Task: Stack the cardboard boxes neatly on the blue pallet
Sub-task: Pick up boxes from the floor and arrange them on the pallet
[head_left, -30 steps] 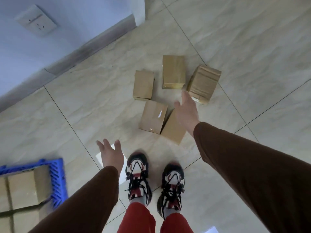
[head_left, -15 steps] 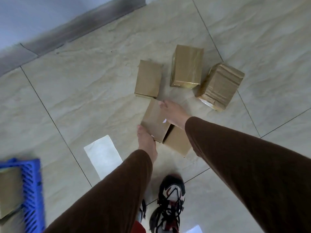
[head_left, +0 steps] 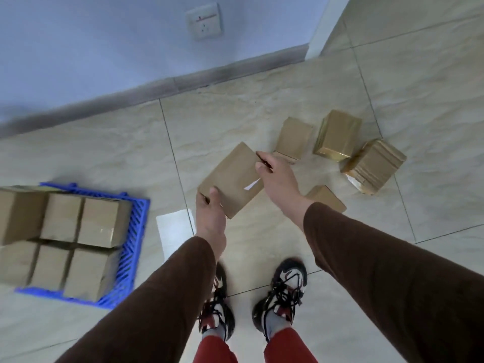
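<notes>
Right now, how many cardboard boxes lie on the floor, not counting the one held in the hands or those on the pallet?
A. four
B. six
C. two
A: besides the held box, four boxes rest on the tiles.

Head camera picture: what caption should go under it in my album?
Both hands, left and right, hold a cardboard box above the floor, between four loose boxes and the blue pallet.

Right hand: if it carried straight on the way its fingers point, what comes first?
The right hand points up-left across the held box; beyond it only bare floor, then the grey skirting. Depth is uncertain.
</notes>
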`<state>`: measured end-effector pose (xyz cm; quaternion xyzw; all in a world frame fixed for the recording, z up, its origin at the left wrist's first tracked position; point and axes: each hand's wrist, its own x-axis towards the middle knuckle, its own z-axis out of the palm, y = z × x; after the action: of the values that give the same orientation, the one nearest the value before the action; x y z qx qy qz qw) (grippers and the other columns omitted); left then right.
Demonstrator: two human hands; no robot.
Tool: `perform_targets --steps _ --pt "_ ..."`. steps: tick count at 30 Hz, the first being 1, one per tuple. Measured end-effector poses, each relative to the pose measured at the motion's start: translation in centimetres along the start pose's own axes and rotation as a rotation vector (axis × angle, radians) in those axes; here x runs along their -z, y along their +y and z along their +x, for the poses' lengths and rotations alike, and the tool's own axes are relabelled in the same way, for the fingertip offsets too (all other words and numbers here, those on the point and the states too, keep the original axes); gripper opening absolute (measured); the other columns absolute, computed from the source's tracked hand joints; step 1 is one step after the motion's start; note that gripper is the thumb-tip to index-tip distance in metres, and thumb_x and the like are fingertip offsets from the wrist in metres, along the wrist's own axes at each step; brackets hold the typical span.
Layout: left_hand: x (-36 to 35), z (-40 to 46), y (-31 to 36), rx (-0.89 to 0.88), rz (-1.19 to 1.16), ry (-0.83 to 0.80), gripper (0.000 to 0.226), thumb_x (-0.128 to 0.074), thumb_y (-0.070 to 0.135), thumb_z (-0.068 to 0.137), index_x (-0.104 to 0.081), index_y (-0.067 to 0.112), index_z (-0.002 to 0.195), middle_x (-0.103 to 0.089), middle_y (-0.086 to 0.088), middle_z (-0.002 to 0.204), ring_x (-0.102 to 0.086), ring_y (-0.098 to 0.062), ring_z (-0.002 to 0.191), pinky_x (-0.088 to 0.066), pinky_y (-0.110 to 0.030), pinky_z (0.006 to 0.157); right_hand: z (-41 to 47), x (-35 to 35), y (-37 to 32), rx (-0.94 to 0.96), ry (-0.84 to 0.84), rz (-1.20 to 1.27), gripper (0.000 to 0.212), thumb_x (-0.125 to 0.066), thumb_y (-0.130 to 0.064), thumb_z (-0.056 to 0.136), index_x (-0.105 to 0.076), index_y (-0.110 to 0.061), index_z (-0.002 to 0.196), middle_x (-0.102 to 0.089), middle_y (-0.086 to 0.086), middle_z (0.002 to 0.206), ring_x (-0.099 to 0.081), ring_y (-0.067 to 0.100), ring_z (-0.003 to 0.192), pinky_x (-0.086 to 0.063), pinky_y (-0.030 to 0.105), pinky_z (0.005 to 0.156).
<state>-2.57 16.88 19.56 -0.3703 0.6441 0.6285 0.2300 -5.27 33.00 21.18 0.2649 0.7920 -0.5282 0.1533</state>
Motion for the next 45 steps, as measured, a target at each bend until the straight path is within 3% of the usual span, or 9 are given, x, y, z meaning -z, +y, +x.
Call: perform_targets --steps 4,8,11,18,23,26,31,41,45 --pt "7.5 -1.8 1.5 -0.028 -0.027 0.045 0.04 -0.044 0.036 0.106 -0.046 0.022 0.143 -0.058 0.0 0.135 -0.056 -0.014 0.105 -0.044 -0.024 0.08 -3.8 -4.8 -4.4 0.005 -0.045 -0.014 0.036 -0.052 -0.018 0.101 -0.063 -0.014 0.135 -0.064 0.007 0.126 -0.059 0.019 0.116 -0.045 0.032 0.1" --pt "15.3 -3.6 1.5 -0.048 -0.047 0.041 0.042 -0.046 0.035 0.104 -0.046 0.02 0.144 -0.058 -0.005 0.138 -0.054 -0.028 0.128 -0.046 -0.044 0.108 -8.1 -10.2 -7.2 0.013 -0.085 -0.04 0.036 -0.053 -0.017 0.101 -0.062 -0.016 0.136 -0.063 0.006 0.128 -0.059 0.02 0.119 -0.045 0.036 0.104" --pt "20.7 -5.0 1.3 -0.04 -0.084 0.042 0.04 -0.048 0.031 0.104 -0.046 0.022 0.144 -0.059 -0.003 0.138 -0.056 -0.026 0.13 -0.042 -0.047 0.114 -11.2 -14.3 -8.5 0.012 -0.113 -0.049 0.038 -0.053 -0.016 0.1 -0.06 -0.017 0.137 -0.062 0.005 0.132 -0.057 0.02 0.123 -0.044 0.04 0.108" --pt "30.3 -6.0 0.6 -0.007 -0.175 0.051 0.038 -0.049 0.025 0.105 -0.046 0.022 0.142 -0.065 -0.009 0.132 -0.064 -0.024 0.106 -0.046 -0.041 0.095 -15.7 -22.4 -10.3 -0.018 -0.165 0.025 0.027 -0.061 -0.012 0.096 -0.057 -0.015 0.123 -0.065 0.004 0.119 -0.062 0.022 0.11 -0.049 0.039 0.099" --pt "34.4 -4.9 1.0 0.055 -0.237 0.057 0.037 -0.055 0.025 0.103 -0.049 0.027 0.14 -0.067 -0.004 0.132 -0.069 -0.016 0.113 -0.052 -0.032 0.102 -15.5 -25.9 -11.9 0.0 -0.206 0.011 0.026 -0.06 -0.011 0.096 -0.062 -0.017 0.121 -0.066 0.005 0.119 -0.062 0.021 0.106 -0.046 0.025 0.086" --pt "36.9 -3.6 1.3 0.079 -0.262 0.075 0.04 -0.057 0.027 0.101 -0.049 0.027 0.14 -0.071 -0.001 0.125 -0.072 -0.014 0.107 -0.054 -0.031 0.099 -15.3 -28.2 -12.9 0.017 -0.24 0.008 0.029 -0.058 -0.009 0.096 -0.064 -0.017 0.123 -0.064 0.006 0.124 -0.061 0.02 0.112 -0.045 0.029 0.095" --pt "42.6 -1.2 1.9 0.116 -0.359 0.116 0.046 -0.056 0.026 0.103 -0.041 0.03 0.147 -0.07 0.009 0.114 -0.076 -0.004 0.085 -0.058 -0.021 0.07 -15.3 -34.8 -15.1 0.063 -0.277 -0.055 0.038 -0.056 -0.002 0.094 -0.062 -0.014 0.129 -0.063 0.009 0.128 -0.06 0.023 0.115 -0.044 0.03 0.1" --pt "50.9 6.3 2.7 0.181 -0.468 0.041 0.039 -0.052 0.016 0.105 -0.048 0.012 0.143 -0.065 -0.01 0.132 -0.069 -0.018 0.1 -0.058 -0.027 0.078 -10.9 -47.8 -17.1 0.064 -0.21 -0.168 0.045 -0.055 -0.011 0.096 -0.058 -0.028 0.138 -0.055 0.004 0.131 -0.06 0.018 0.111 -0.045 0.036 0.106" --pt "51.2 9.8 2.6 0.205 -0.502 0.031 0.041 -0.053 0.014 0.104 -0.046 0.011 0.144 -0.065 -0.009 0.13 -0.07 -0.018 0.1 -0.058 -0.029 0.084 -7.8 -50.7 -16.4 0.044 -0.152 -0.168 0.034 -0.057 -0.018 0.096 -0.055 -0.03 0.128 -0.062 -0.008 0.115 -0.061 0.009 0.093 -0.047 0.029 0.085"
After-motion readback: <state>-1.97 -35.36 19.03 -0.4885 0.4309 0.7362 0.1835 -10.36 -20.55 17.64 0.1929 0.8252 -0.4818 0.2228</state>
